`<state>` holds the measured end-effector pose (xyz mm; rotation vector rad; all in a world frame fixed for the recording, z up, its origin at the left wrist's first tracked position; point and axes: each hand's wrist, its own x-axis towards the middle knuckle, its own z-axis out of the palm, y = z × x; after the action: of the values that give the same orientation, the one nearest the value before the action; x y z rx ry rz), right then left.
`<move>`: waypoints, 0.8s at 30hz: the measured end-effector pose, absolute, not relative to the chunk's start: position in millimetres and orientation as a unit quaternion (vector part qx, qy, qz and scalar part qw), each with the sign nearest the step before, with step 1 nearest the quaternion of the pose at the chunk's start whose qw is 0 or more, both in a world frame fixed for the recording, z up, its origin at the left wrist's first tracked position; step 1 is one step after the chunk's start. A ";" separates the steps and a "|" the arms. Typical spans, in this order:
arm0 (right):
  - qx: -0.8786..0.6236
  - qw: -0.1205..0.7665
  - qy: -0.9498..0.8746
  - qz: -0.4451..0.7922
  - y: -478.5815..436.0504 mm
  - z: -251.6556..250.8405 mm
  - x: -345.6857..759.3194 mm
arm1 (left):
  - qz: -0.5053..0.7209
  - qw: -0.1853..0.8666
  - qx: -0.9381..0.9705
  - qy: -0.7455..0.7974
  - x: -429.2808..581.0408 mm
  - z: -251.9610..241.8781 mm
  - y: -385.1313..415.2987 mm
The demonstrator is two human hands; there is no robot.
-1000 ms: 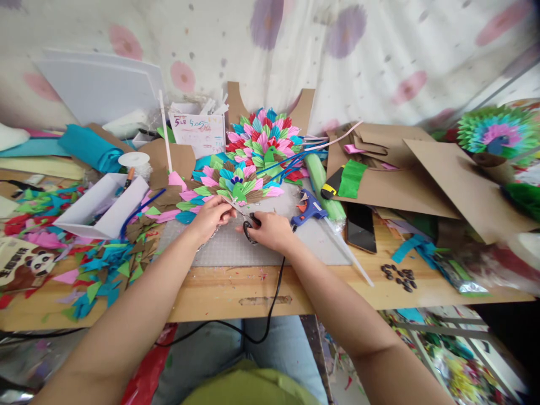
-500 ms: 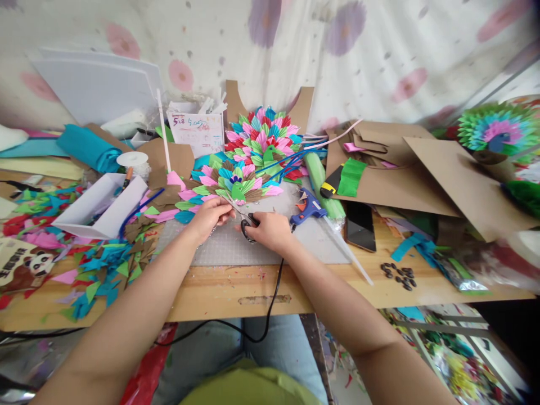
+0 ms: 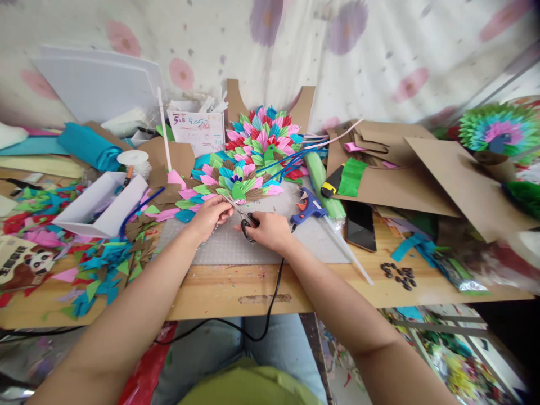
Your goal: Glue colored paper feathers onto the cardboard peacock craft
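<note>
My right hand is closed on the black handles of a pair of scissors, whose blades point up and left toward my left hand. With fingers pinched, my left hand holds a thin silvery strand; part of it hangs below the palm. The fingers hide whether the blades touch the strand. Just beyond both hands lies a crepe-paper peacock with a green body and pink, green, blue and brown feathers. A second, redder paper peacock is behind it.
A blue glue gun lies right of my hands, its black cord running over the table edge. A phone, cardboard and small black beads are farther right. Paper scraps and a white box lie left.
My left hand has shifted very slightly to the left. The right hand and the scissors stay almost in place.
</note>
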<state>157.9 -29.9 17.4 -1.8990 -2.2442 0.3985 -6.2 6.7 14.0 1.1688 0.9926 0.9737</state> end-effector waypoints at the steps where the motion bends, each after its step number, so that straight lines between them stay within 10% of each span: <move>1: -0.637 0.090 -0.754 0.135 -30.0 17.2 157.8 | 0.421 0.615 0.509 0.431 -6.1 14.1 6.4; 24: -0.666 0.045 -0.730 0.148 -37.4 17.6 140.6 | 0.402 0.616 0.487 0.472 -5.4 16.9 3.6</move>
<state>140.6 -37.4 17.6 -2.0332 -2.2288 0.4528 -5.4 3.6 16.9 1.1214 1.0862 0.9262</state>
